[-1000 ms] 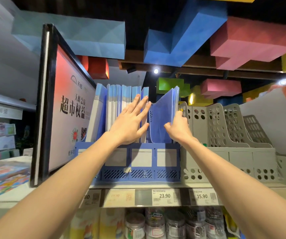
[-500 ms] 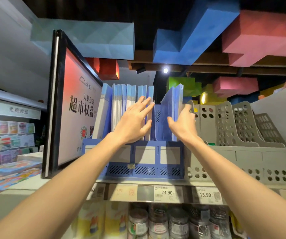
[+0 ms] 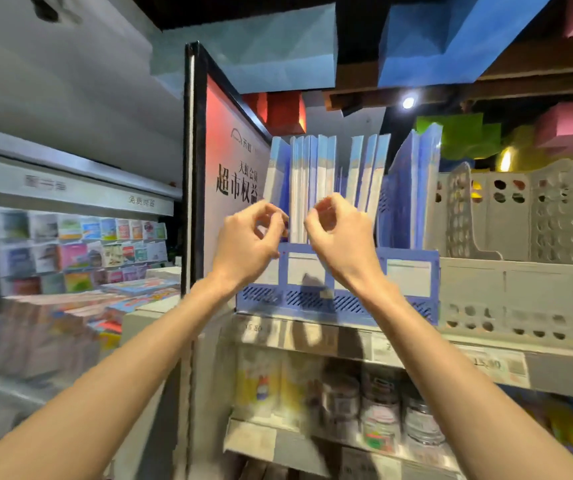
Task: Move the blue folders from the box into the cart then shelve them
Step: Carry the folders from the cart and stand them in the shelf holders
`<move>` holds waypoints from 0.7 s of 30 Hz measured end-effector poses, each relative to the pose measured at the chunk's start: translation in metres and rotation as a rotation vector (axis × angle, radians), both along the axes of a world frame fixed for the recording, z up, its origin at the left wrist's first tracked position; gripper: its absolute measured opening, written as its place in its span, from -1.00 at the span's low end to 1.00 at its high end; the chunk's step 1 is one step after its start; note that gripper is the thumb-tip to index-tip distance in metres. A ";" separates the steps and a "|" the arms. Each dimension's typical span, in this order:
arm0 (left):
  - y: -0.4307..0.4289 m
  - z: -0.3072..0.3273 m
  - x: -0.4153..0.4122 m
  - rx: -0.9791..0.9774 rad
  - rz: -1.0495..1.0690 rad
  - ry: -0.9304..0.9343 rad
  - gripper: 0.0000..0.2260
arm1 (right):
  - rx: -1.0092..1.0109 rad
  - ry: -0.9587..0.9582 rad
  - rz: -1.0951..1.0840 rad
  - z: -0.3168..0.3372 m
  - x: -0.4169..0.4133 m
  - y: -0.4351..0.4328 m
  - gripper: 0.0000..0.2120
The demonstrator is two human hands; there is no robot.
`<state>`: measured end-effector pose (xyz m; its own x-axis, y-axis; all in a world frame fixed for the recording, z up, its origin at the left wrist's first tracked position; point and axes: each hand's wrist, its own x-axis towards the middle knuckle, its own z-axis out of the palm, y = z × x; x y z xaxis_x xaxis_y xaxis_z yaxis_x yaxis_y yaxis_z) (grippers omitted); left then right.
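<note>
Blue folders (image 3: 312,188) upright in far blue file rack (image 3: 409,282), right of red sign (image 3: 229,161). Left hand (image 3: 250,240) and right hand (image 3: 338,237) side by side before them, fingers curled; grip on folders impossible to tell.

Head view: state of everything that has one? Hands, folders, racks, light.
Blue slotted plastic file rack: loaded.
Blue plastic folders: upright in that rack, a gap mid-row.
Left hand: fingers curled at the folders' edges, grip unclear.
Right hand: fingers curled, grip unclear.
Grey perforated plastic file racks: no folders showing.
Round ceiling spotlight: lit.
</note>
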<state>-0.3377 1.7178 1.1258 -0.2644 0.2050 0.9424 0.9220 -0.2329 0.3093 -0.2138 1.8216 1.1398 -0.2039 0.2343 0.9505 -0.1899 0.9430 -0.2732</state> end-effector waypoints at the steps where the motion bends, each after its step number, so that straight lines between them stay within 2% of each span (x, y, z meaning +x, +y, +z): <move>1: -0.013 -0.006 -0.002 -0.026 0.019 0.000 -0.85 | -0.026 0.012 0.057 -0.007 -0.011 -0.009 -0.90; 5: -0.065 -0.025 -0.010 -0.051 0.114 0.010 -0.84 | -0.079 0.063 0.271 -0.030 -0.038 -0.050 -0.92; 11: -0.153 -0.057 -0.048 -0.007 0.180 -0.128 -0.84 | -0.118 0.002 0.482 -0.064 -0.078 -0.126 -0.94; 15: -0.208 -0.088 -0.077 -0.030 0.243 -0.172 -0.84 | -0.290 0.010 0.639 -0.087 -0.105 -0.189 -0.92; 21: -0.334 -0.149 -0.140 -0.048 0.388 -0.222 -0.86 | -0.335 -0.214 0.776 -0.141 -0.174 -0.313 -0.96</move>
<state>-0.4772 1.3841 0.9766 -0.5249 0.0927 0.8461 0.8484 0.1365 0.5114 -0.3879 1.5087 0.9991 -0.5887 0.2153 0.7792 -0.6582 0.4319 -0.6166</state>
